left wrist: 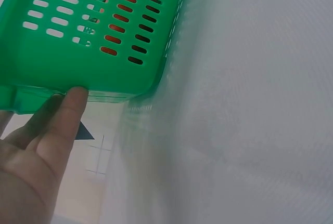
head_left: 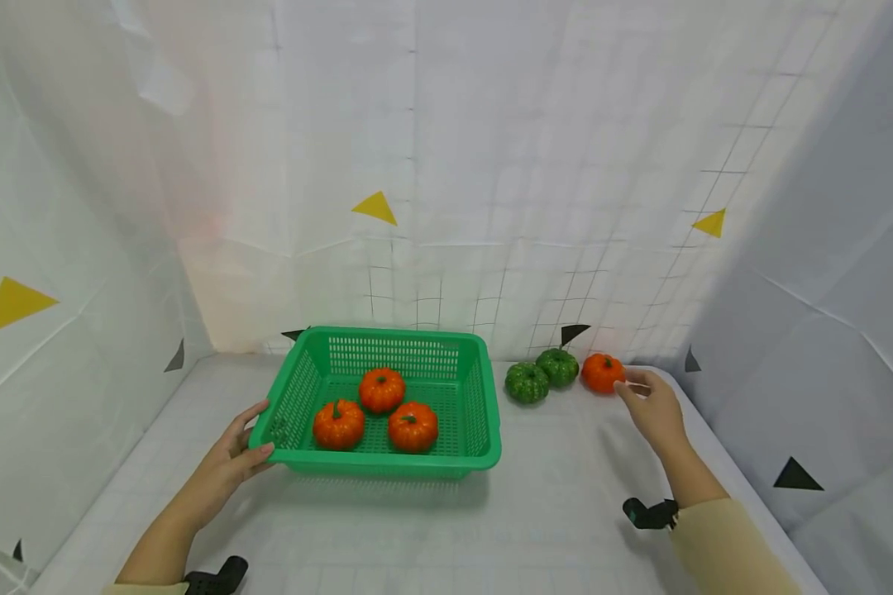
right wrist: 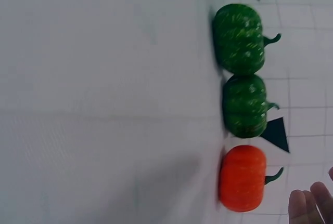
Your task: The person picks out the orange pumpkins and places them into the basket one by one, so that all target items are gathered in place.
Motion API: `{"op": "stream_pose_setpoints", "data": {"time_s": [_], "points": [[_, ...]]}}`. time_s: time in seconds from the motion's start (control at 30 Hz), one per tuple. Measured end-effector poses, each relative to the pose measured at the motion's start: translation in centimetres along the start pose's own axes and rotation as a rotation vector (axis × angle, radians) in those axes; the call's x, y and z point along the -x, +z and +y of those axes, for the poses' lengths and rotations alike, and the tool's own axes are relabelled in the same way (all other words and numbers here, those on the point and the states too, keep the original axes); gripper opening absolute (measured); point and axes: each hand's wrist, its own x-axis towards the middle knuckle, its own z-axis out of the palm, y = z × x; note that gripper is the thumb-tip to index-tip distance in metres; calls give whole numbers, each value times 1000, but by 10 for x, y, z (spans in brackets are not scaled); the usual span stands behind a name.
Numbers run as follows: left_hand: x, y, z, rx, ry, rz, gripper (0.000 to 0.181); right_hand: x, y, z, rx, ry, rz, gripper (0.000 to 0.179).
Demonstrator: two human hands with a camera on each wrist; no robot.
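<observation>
My left hand [head_left: 219,478] holds the near left corner of a green plastic basket [head_left: 378,471], thumb at its front and fingers along its left rim. In the left wrist view, the thumb [left wrist: 70,117] meets the basket's slotted wall [left wrist: 93,70]. Inside the basket lie three orange pumpkins, one behind [head_left: 382,390] and two in front. At the right, my right hand [head_left: 653,413] reaches beside another orange pumpkin [head_left: 601,373]. The right wrist view shows its fingertips [right wrist: 297,206] close to that pumpkin [right wrist: 242,178], with a gap between them.
Two green pumpkins, one nearer [head_left: 527,383] and one farther [head_left: 557,367], sit between the basket and the loose orange pumpkin. White sheeting [head_left: 446,165] with yellow and black triangles walls in the white table [head_left: 551,504] at the back and sides.
</observation>
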Motion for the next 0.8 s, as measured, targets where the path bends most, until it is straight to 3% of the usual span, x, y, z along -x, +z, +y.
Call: {"op": "stream_pose_setpoints", "data": {"time_s": [0.3, 0.8], "points": [[0, 0, -1, -1, -1, -6, 72, -28, 13, 24, 1, 43, 10, 55], [0, 1, 0, 2, -13, 6, 73, -59, 21, 40, 19, 159, -32, 63]]}}
